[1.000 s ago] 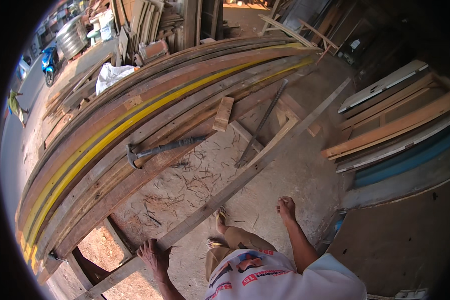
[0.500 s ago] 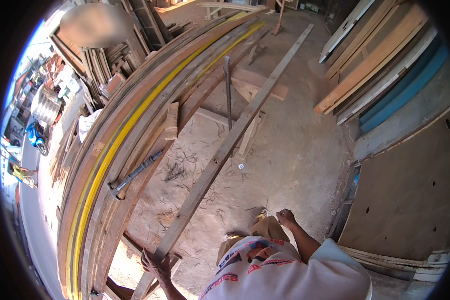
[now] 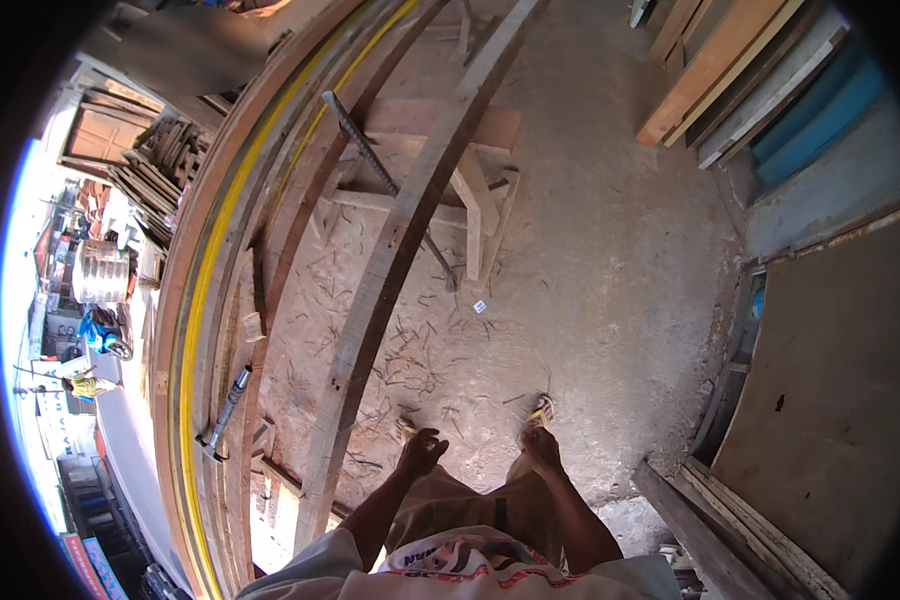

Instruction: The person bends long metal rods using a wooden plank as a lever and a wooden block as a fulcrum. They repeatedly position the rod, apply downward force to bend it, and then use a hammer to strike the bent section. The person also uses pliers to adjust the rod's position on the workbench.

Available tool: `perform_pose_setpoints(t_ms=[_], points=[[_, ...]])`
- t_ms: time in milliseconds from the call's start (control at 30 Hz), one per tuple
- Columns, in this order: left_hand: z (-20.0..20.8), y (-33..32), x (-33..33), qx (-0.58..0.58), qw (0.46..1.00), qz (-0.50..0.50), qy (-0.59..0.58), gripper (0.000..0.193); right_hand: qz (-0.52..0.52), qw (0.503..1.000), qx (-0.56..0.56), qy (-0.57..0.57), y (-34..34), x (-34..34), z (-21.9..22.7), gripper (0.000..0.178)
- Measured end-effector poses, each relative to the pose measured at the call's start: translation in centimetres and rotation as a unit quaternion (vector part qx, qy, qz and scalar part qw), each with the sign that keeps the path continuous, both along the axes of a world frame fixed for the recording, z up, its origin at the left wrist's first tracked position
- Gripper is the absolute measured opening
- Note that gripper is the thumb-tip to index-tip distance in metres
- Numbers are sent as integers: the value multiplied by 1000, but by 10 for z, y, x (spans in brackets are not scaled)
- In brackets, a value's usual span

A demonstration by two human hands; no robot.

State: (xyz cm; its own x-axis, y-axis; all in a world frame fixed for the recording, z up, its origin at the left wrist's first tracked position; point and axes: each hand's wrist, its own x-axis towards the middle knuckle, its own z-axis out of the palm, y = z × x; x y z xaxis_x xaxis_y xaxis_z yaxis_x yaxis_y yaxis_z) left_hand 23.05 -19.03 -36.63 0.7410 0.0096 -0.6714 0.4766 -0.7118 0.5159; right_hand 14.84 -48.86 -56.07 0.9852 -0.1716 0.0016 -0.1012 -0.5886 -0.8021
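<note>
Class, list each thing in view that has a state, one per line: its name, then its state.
Left hand, loosely curled, off the beam
Right hand, lowered, nothing visibly held
Nearest beam, unheld, slanting across the view
Ribbed metal bar, partly hidden behind that beam
Hammer, lying on neighbouring beams
Thin scraps, scattered over the floor

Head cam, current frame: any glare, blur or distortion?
Head view: white glare along the left rim beside the street; a smeared patch at upper left; long plank and yellow-striped beams bowed by the fisheye; left hand and right hand readable, finger detail limited.
</note>
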Motion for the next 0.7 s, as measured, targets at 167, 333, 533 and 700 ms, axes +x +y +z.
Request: perform_pose_setpoints(t_ms=[167,333,533,700], points=[[-174,8,71,73,995,36,-50,51,-67,971,167,160,20,13,-8,23],[-330,78,98,147,983,97,46,75,-42,985,81,147,53,-4,-28,23],[-431,181,153,234,964,83,97,58,-198,884,199,375,55,88,44,30],[-513,347,200,236,969,74,20,46,-231,887,166,363,72,105,33,31]])
